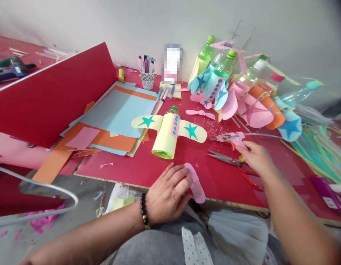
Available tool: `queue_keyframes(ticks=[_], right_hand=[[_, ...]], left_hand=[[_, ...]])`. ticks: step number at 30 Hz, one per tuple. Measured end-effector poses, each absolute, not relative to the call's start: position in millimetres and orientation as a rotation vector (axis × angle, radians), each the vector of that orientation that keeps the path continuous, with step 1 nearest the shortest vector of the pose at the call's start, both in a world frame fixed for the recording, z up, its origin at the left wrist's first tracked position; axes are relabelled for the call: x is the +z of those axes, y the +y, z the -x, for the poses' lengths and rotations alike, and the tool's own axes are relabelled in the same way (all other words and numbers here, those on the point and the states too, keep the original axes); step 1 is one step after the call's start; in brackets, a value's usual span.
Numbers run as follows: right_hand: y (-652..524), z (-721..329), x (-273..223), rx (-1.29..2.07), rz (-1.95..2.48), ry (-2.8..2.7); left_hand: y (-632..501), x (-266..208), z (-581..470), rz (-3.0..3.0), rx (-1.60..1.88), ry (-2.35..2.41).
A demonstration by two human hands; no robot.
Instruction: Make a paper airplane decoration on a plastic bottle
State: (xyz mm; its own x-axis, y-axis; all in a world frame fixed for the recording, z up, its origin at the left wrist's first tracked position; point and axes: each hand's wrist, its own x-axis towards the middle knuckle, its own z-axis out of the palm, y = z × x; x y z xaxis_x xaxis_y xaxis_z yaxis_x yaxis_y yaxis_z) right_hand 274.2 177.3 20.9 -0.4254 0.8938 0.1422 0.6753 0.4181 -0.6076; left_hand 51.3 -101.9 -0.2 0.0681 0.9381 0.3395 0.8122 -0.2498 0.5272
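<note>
My right hand (254,156) is closed on the handle end of a pink hot glue gun (231,137), whose nozzle points left above the table. Scissors (228,159) with red and yellow handles lie just beneath that hand. Near the front edge, my left hand (170,191) rests with its fingers stretched out loosely, the fingertips against a pink rounded paper strip (196,184). Part of the strip's left side is hidden by the fingers. Ahead lies a green bottle wrapped in pale yellow paper (164,138), with star-marked paper wings and a dotted pink strip.
Several paper-covered bottle planes (250,99) stand at the back right. Coloured paper sheets (115,114) are stacked left, beside a red board (57,88). A pen cup (147,79) and a phone (172,64) stand by the wall. A pink paper propeller (200,113) lies beyond the bottle.
</note>
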Motion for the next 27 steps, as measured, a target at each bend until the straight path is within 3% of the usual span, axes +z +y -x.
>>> queue_keyframes(ticks=[6,11,17,27], right_hand=[[131.0,-274.6,28.6,0.181,1.197,-2.314],[30.3,-274.8,19.2,0.326,0.671,-2.575],[-19.4,-265.9,-12.5,0.201,0.67,-2.576],[-21.7,-255.6,-6.6,0.265,0.636,-2.548]], left_hand=[[-95.7,12.5,-39.3,-1.978,0.951,1.811],[-83.3,13.8,-32.9,-2.089,0.825,1.817],[-72.9,10.1,-35.5,-2.186,0.789,1.849],[-63.3,8.1,-33.4,-2.218,0.772,1.83]])
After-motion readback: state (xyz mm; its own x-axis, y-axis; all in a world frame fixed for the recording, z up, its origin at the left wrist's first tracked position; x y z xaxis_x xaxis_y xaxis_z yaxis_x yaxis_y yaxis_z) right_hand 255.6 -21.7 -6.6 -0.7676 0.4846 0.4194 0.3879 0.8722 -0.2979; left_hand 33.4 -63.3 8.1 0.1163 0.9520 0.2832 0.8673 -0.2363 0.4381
